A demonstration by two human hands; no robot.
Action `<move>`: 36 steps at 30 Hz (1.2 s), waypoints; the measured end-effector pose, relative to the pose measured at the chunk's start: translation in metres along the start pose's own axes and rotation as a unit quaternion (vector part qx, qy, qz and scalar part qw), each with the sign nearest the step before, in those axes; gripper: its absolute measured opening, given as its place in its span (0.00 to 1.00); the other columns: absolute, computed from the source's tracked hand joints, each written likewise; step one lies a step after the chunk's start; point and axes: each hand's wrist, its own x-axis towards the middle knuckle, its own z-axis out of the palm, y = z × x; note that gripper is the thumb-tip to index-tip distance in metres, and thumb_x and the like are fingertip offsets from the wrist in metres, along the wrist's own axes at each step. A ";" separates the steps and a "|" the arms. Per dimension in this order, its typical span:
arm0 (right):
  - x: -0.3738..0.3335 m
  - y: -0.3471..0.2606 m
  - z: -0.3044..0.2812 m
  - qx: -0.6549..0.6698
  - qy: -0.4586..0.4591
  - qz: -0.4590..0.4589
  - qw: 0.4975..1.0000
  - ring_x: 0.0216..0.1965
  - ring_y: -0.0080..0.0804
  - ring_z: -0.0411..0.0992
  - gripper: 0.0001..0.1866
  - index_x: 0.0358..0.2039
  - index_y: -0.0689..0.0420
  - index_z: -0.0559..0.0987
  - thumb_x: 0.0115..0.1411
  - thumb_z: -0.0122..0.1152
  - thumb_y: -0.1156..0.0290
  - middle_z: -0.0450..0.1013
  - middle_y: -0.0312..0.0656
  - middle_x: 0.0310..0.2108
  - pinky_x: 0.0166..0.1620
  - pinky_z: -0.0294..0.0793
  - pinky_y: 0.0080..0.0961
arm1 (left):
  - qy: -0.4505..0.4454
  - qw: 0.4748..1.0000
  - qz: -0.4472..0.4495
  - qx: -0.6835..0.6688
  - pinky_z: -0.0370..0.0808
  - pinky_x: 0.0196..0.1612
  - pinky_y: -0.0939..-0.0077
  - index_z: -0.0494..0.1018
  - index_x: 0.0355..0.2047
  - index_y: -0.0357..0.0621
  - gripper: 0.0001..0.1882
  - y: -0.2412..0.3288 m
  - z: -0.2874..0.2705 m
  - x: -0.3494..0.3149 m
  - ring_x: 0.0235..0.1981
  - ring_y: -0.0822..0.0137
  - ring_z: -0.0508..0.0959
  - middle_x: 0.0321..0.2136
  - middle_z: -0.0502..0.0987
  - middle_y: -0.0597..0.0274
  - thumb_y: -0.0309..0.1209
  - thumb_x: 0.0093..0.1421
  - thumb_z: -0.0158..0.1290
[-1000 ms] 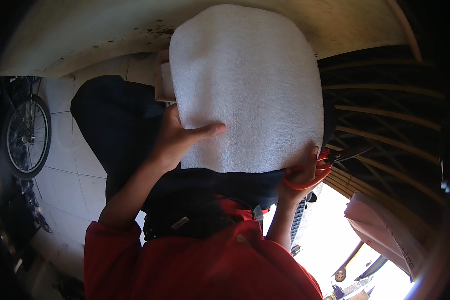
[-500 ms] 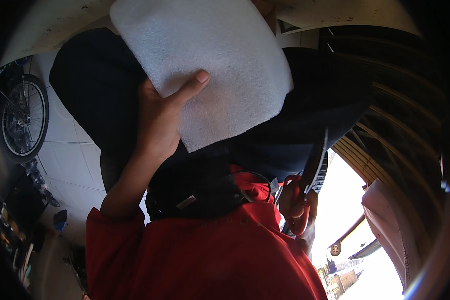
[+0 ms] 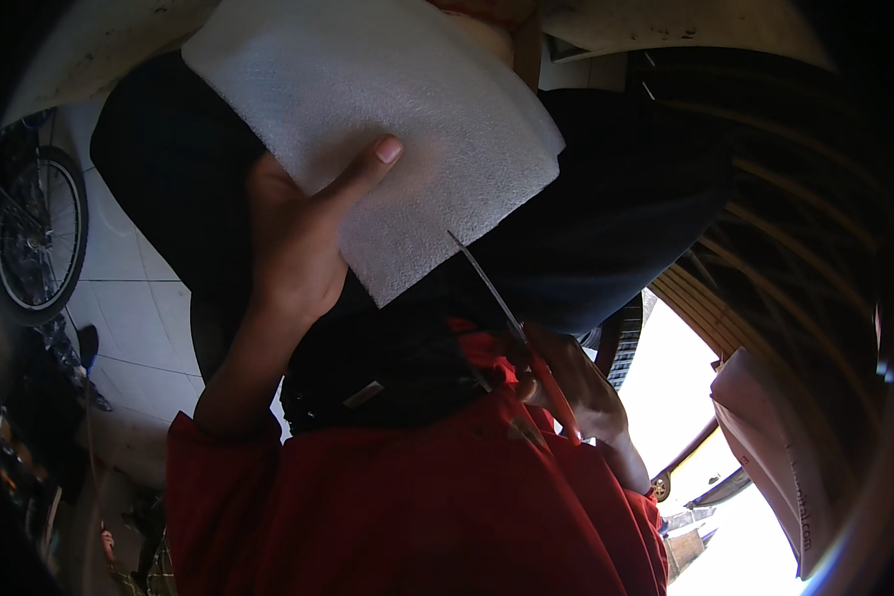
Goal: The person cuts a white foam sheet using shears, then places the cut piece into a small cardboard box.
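A sheet of white packing foam (image 3: 447, 129) lies slanted over my lap, its lower corner pointing toward me. My left hand (image 3: 303, 228) is closed on its left edge, the thumb on top and the fingers hidden underneath. In my right hand (image 3: 576, 382) is a pair of scissors (image 3: 541, 368) with red handles. The narrow blades point up and left, and the tip overlaps the foam's lower edge, right of the corner. Whether the foam is between the blades I cannot tell.
Dark trousers (image 3: 606, 248) cover my spread legs beneath the foam. A bicycle wheel (image 3: 38, 238) stands on the tiled floor (image 3: 134, 318) at the left. To the right are a slatted brown structure (image 3: 765, 219) and a pale sack (image 3: 765, 437). A pale surface (image 3: 656, 22) runs along the top.
My right hand has brought the scissors left from beside my hip to the foam's lower edge. The foam and my left hand have shifted slightly left.
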 end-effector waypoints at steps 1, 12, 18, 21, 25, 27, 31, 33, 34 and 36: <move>0.004 0.004 -0.002 0.003 -0.005 -0.001 1.000 0.25 0.38 0.69 0.32 0.43 0.64 0.71 0.59 0.54 0.42 0.70 0.46 0.27 0.31 0.67 0.33 | -0.007 1.000 0.000 0.008 0.75 0.45 0.71 0.73 0.40 0.34 0.18 -0.002 0.000 -0.001 0.37 0.68 0.78 0.36 0.77 0.56 0.25 0.51 0.65; 0.028 0.005 0.004 0.055 -0.017 0.037 0.998 0.23 0.29 0.66 0.40 0.33 0.63 0.72 0.55 0.45 0.30 0.66 0.39 0.21 0.28 0.63 0.26 | -0.024 0.999 -0.009 0.019 0.77 0.44 0.71 0.72 0.42 0.35 0.19 -0.016 0.006 0.004 0.38 0.66 0.80 0.36 0.78 0.54 0.24 0.50 0.65; 0.030 0.006 0.005 0.075 -0.040 0.014 0.996 0.25 0.33 0.70 0.39 0.34 0.64 0.73 0.56 0.48 0.32 0.70 0.44 0.25 0.29 0.67 0.31 | 0.007 1.000 0.002 0.009 0.77 0.44 0.71 0.71 0.42 0.35 0.19 -0.015 0.008 0.004 0.38 0.66 0.79 0.36 0.78 0.56 0.23 0.50 0.65; 0.034 0.003 0.002 0.069 -0.054 -0.010 0.996 0.26 0.38 0.74 0.33 0.35 0.67 0.73 0.61 0.52 0.42 0.72 0.49 0.27 0.30 0.71 0.35 | -0.004 1.000 -0.001 0.007 0.77 0.44 0.71 0.71 0.42 0.36 0.19 -0.015 0.008 0.004 0.38 0.66 0.79 0.36 0.77 0.56 0.23 0.50 0.65; 0.039 -0.011 0.005 0.082 -0.040 0.052 0.994 0.23 0.24 0.65 0.46 0.34 0.62 0.72 0.51 0.39 0.23 0.65 0.36 0.21 0.26 0.62 0.24 | -0.008 1.000 0.005 0.006 0.78 0.43 0.71 0.71 0.42 0.36 0.20 -0.019 0.007 0.004 0.38 0.66 0.79 0.37 0.77 0.56 0.23 0.50 0.65; 0.039 -0.003 0.006 0.027 -0.019 -0.067 0.997 0.22 0.31 0.70 0.30 0.34 0.68 0.73 0.61 0.48 0.46 0.68 0.42 0.23 0.25 0.67 0.28 | -0.016 1.000 -0.004 -0.002 0.78 0.43 0.70 0.71 0.42 0.36 0.20 -0.018 0.005 0.005 0.38 0.66 0.80 0.37 0.77 0.56 0.22 0.49 0.65; 0.039 0.016 0.017 -0.037 0.055 -0.234 0.970 0.21 0.30 0.72 0.21 0.36 0.71 0.75 0.64 0.55 0.60 0.69 0.44 0.24 0.22 0.69 0.29 | -0.021 0.999 -0.030 -0.019 0.79 0.43 0.70 0.71 0.42 0.35 0.19 -0.015 0.004 0.006 0.38 0.65 0.80 0.37 0.77 0.55 0.22 0.50 0.65; 0.037 0.006 0.008 0.045 -0.009 -0.121 0.992 0.20 0.28 0.72 0.18 0.36 0.71 0.76 0.63 0.57 0.63 0.70 0.43 0.23 0.22 0.70 0.28 | -0.018 0.999 -0.030 -0.027 0.79 0.42 0.70 0.71 0.42 0.34 0.19 -0.016 0.001 0.006 0.38 0.65 0.80 0.36 0.78 0.55 0.22 0.50 0.64; 0.035 -0.002 0.003 0.107 -0.062 -0.022 0.992 0.20 0.27 0.72 0.17 0.37 0.70 0.76 0.62 0.58 0.65 0.70 0.42 0.23 0.22 0.70 0.27 | -0.020 0.999 -0.025 -0.034 0.79 0.42 0.70 0.71 0.42 0.34 0.19 -0.017 0.000 0.006 0.38 0.65 0.80 0.36 0.78 0.54 0.22 0.50 0.64; 0.032 -0.011 0.002 0.161 -0.055 0.052 0.984 0.20 0.26 0.72 0.14 0.37 0.69 0.77 0.60 0.59 0.67 0.70 0.40 0.21 0.23 0.70 0.26 | -0.023 0.998 -0.026 -0.043 0.80 0.42 0.69 0.71 0.42 0.34 0.20 -0.018 -0.001 0.008 0.37 0.66 0.80 0.36 0.78 0.54 0.22 0.50 0.64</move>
